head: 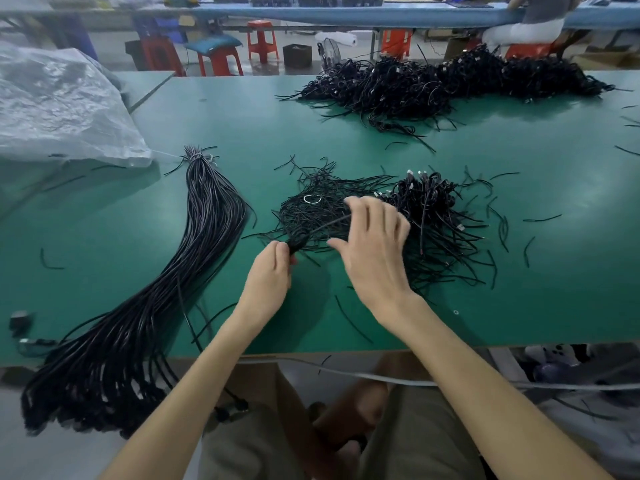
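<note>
A: Where is the cable [300, 238]?

B: Near the middle of the table [242, 119], at the near left edge of the ties [311, 216]; the left hand [270, 268] grips its thick dark end, fingers and thumb curled tight round it; a thin strand runs from there up and right toward the right hand [374, 247].

A: Does the right hand hold that strand?

B: It holds nothing that I can see; its fingers are spread and nearly straight, thumb out to the left, palm down over the ties; the strand ends by the index finger, and the blur hides whether they touch.

A: What lies around them?

B: A small pale ring [312, 199] sits on the ties, just far of the strand; coils [433, 202] with plug ends lie just right of the ties, partly behind the right hand; a long bundle [207, 220], tied at its far end, runs down the left and hangs off the near edge; a big heap [450, 81] lies far right; a clear bag [59, 105] sits far left; loose ties are scattered over the right side.
</note>
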Available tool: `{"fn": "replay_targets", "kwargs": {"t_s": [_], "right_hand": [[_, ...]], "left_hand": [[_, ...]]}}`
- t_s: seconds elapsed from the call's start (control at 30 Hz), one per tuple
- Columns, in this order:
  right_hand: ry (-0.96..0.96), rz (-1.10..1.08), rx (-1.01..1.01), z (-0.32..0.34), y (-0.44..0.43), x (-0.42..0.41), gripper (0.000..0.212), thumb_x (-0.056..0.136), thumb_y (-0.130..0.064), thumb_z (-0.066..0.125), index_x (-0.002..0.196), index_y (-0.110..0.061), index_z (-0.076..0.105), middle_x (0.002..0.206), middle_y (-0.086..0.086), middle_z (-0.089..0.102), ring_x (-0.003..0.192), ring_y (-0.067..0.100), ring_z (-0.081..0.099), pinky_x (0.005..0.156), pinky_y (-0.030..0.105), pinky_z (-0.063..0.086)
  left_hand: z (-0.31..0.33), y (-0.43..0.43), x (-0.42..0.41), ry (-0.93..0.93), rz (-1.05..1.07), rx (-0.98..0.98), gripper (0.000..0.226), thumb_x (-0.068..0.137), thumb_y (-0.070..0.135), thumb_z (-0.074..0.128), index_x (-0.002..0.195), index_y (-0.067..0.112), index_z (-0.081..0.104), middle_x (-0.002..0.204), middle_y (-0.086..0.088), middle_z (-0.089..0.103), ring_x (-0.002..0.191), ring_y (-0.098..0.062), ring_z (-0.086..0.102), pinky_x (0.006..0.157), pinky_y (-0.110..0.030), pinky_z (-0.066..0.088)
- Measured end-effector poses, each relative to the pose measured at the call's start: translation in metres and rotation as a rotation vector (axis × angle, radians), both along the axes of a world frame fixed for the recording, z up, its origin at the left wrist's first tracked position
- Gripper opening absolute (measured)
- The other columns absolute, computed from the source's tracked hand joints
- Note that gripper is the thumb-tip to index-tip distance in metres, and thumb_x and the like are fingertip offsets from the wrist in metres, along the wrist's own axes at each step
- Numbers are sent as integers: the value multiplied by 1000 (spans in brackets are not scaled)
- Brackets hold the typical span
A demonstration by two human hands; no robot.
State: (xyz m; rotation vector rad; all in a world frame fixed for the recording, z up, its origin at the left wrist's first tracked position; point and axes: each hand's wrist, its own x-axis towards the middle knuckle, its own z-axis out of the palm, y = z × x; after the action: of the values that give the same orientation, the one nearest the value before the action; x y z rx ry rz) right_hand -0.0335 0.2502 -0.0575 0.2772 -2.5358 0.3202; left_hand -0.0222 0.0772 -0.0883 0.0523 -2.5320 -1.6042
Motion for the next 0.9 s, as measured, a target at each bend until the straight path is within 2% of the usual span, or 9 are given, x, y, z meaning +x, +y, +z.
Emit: {"fn": "replay_targets", "kwargs": {"t_s": [0.07, 0.2, 0.27, 0.33, 0.37, 0.43, 0.57, 0.7, 0.9], "right_hand": [[13, -47, -143, -2, -1, -4, 60, 90, -35, 74, 136, -6, 48, 130, 11, 51, 119, 28, 47, 103, 41, 34], [-276, -80, -461, -6, -10, -22, 51, 93, -39, 70, 126, -7, 49, 125, 9, 52, 116, 26, 48, 99, 37, 32], [-369, -98, -377, -7, -16, -31, 45, 97, -47, 63, 121, -9, 55, 124, 9, 57, 118, 28, 49, 100, 39, 32], [-355, -132, -67, -8, -24, -36, 45, 100, -51, 54, 120, -10, 59, 124, 10, 60, 119, 29, 47, 102, 42, 32], [-320, -134, 80, -9, -28, -36, 42, 102, -48, 51, 119, -10, 59, 124, 10, 61, 119, 30, 47, 101, 43, 32], [-287, -128, 195, -10, -31, -36, 27, 103, -34, 52, 116, -11, 59, 123, 11, 63, 116, 31, 48, 99, 44, 32], [-319, -135, 215, -6, -25, -35, 16, 101, -25, 52, 101, -12, 61, 115, 11, 66, 112, 32, 50, 97, 45, 31], [-328, -108, 197, -1, -15, -32, 20, 99, -22, 53, 80, -15, 49, 102, 9, 68, 105, 32, 50, 95, 45, 29], [-262, -76, 106, 6, -1, -25, 22, 100, -28, 48, 89, -14, 60, 101, 5, 66, 105, 28, 51, 96, 43, 28]], "left_hand": [[-2, 2, -2, -35, 59, 114, 38, 112, 27, 32, 81, 13, 50, 49, 14, 40, 43, -6, 35, 45, -22, 30], [-1, 4, 2, -21, 87, 169, 37, 111, 27, 32, 82, 13, 50, 54, 12, 37, 43, -5, 32, 42, -19, 29], [0, 1, 3, -29, 100, 229, 36, 111, 27, 31, 83, 13, 49, 51, 13, 36, 42, -7, 29, 41, -20, 26], [-1, -1, 4, -32, 100, 242, 35, 111, 26, 31, 82, 14, 48, 52, 13, 35, 42, -7, 29, 41, -21, 26], [-1, 0, 4, -31, 96, 227, 35, 110, 26, 32, 82, 13, 48, 54, 13, 36, 43, -6, 29, 42, -20, 26], [-2, 1, 4, -32, 89, 193, 35, 111, 27, 32, 83, 13, 49, 60, 10, 36, 45, -5, 31, 43, -20, 28], [-1, 2, 4, -31, 88, 175, 36, 111, 27, 32, 83, 13, 49, 64, 6, 36, 45, -5, 31, 45, -20, 28], [-1, 3, 5, -33, 75, 174, 36, 111, 27, 31, 84, 12, 49, 64, 6, 36, 45, -5, 30, 44, -20, 28], [-1, 3, 5, -36, 85, 144, 37, 112, 30, 31, 85, 12, 50, 66, 7, 39, 47, -5, 33, 48, -21, 28]]}}
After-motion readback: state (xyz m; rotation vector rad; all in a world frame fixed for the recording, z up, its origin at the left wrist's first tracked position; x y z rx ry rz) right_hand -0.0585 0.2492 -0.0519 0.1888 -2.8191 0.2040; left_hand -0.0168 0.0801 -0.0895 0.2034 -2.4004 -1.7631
